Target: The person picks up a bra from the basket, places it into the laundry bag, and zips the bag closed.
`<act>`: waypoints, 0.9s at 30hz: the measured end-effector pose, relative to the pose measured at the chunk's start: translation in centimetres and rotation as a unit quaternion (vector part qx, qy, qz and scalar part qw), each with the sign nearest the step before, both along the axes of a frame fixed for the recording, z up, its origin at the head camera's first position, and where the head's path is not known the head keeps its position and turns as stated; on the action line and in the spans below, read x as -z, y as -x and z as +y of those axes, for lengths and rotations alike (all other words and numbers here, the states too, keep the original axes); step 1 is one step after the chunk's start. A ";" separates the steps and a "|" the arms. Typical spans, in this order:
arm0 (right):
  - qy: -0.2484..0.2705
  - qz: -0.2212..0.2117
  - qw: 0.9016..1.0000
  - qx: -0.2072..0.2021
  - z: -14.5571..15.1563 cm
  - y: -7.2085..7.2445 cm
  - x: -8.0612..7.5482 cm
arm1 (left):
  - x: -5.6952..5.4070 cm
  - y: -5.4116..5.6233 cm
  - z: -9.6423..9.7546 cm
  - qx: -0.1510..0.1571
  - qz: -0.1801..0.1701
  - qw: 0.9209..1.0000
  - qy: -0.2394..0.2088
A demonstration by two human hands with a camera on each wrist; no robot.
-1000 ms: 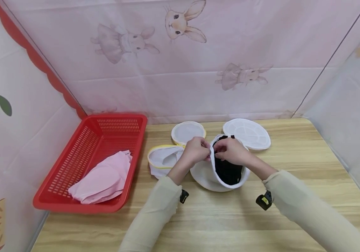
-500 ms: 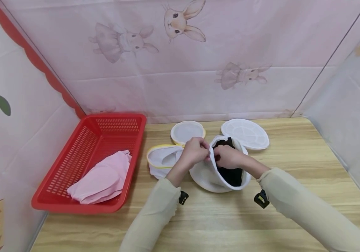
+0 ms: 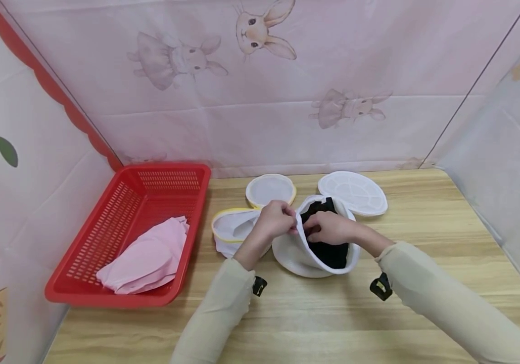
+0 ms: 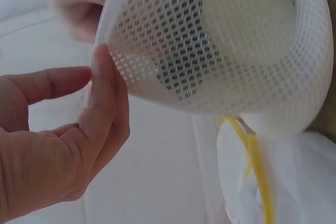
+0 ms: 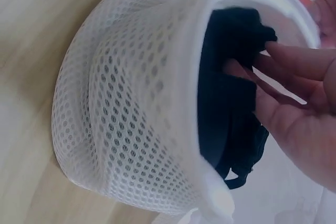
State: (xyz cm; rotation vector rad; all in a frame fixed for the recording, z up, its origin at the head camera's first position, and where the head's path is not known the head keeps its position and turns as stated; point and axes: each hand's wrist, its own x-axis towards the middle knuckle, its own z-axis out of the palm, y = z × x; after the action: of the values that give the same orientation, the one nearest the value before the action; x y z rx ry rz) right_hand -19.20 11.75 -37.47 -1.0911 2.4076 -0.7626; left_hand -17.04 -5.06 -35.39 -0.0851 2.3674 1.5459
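Note:
A white mesh laundry bag [image 3: 293, 255] stands on the table, its round mouth tipped toward the right. My left hand [image 3: 278, 220] pinches the left side of the rim between thumb and fingers; the left wrist view shows the fingertips [image 4: 102, 59] at this edge. Inside lies a black garment [image 5: 226, 114] with a narrow strap, its lower part hidden by the mesh. My right hand [image 3: 330, 227] reaches into the mouth and grips a fold of the garment, thumb on one side and fingers on the other.
Left of the bag sits a yellow-trimmed white pouch [image 3: 232, 247], its round lid [image 3: 271, 189] folded back. The mesh bag's white lid [image 3: 355, 192] lies behind it. A red plastic basket [image 3: 55, 293] at left holds folded pink cloth [image 3: 150, 255]. Fabric-covered walls [image 3: 250, 136] border the table.
My right hand has gone lower into the bag's mouth and pushed at the black garment. My left hand has drawn the rim slightly left.

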 end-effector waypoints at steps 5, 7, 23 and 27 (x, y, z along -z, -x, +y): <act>0.060 -0.068 0.996 0.024 1.2 0.1 -0.8 | 0.2 0.3 -0.7 0.022 -0.026 0.999 0.015; 0.080 -0.086 0.992 0.043 1.9 0.2 -1.3 | 0.3 0.4 -0.9 0.028 -0.030 0.999 0.014; 0.079 -0.129 0.946 0.286 8.7 -0.6 -2.0 | 0.5 0.4 -1.4 0.035 -0.050 0.998 -0.003; 0.080 -0.166 0.940 0.287 9.1 -1.1 -0.8 | 0.6 0.4 -1.4 0.027 -0.052 0.998 -0.007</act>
State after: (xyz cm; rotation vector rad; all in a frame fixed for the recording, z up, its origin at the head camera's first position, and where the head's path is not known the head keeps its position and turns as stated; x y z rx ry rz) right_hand -18.10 20.83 -36.69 -0.2486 2.3972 -1.2323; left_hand -17.43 -6.47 -35.97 -0.0947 2.2598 1.4974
